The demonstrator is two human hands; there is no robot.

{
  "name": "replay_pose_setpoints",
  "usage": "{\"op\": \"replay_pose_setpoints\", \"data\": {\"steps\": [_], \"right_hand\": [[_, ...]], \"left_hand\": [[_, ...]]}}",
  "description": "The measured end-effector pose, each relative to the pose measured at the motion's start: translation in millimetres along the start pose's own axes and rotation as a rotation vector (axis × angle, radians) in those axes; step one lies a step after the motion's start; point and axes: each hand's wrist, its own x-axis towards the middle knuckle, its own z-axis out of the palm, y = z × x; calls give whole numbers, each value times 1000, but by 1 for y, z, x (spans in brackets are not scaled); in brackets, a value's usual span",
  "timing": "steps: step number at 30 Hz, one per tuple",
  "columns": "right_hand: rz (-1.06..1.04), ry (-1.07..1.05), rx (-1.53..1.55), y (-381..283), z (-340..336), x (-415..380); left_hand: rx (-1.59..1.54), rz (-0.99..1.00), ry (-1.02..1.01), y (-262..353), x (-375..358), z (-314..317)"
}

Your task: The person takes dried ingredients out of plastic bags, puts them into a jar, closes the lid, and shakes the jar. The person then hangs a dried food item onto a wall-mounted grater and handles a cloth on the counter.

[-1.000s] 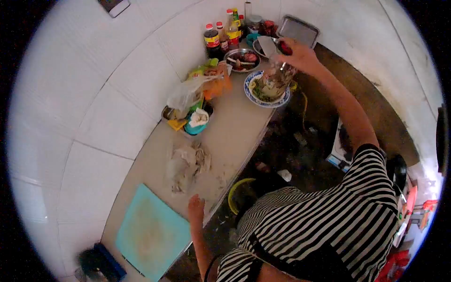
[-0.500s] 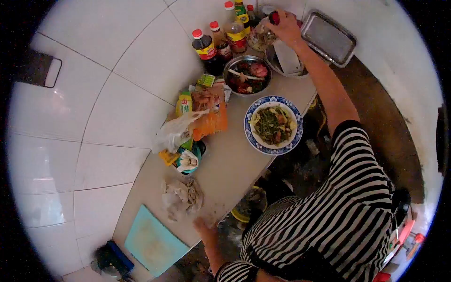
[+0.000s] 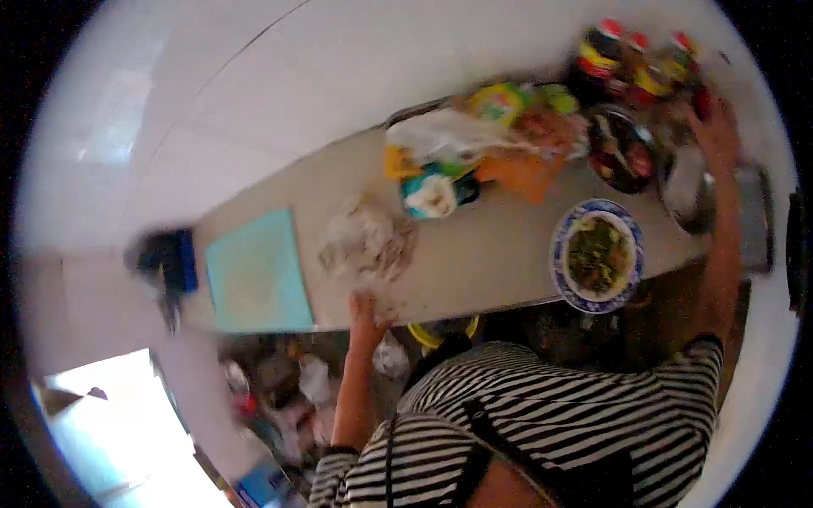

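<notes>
The right hand (image 3: 718,134) is resting at the far right of the counter (image 3: 500,254), its fingers lying against the red lid (image 3: 702,102) of a clear jar (image 3: 673,125); motion blur is hiding whether they are gripping it. The left hand (image 3: 366,320) is resting at the near edge, left of centre, thumb and fingers standing apart.

Just beyond the left hand, a crumpled plastic bag (image 3: 364,241) is lying on the counter. A light-blue board (image 3: 258,275) is lying flat farther left.

Nearer than the jar and to its left, a blue-and-white plate (image 3: 560,269) is standing by the near edge, bearing green food (image 3: 598,254). Between plate and jar, a metal bowl (image 3: 650,137) is holding red and dark contents.

Along the far side, red-capped bottles (image 3: 600,59) are standing behind the bowl; an orange packet (image 3: 521,173) and a white bag (image 3: 449,135) are lying left of it. A grey tray (image 3: 756,224) is occupying the far right, beyond the right forearm.
</notes>
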Motion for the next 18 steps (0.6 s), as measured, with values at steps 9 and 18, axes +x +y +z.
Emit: {"op": "replay_pose_setpoints", "data": {"steps": [9, 18], "right_hand": [[-620, -15, 568, -152, 2, 3], [-593, -237, 958, -275, -105, -75]], "left_hand": [[307, -83, -2, 47, -3, -22], [205, -98, 6, 36, 0, -21]]}}
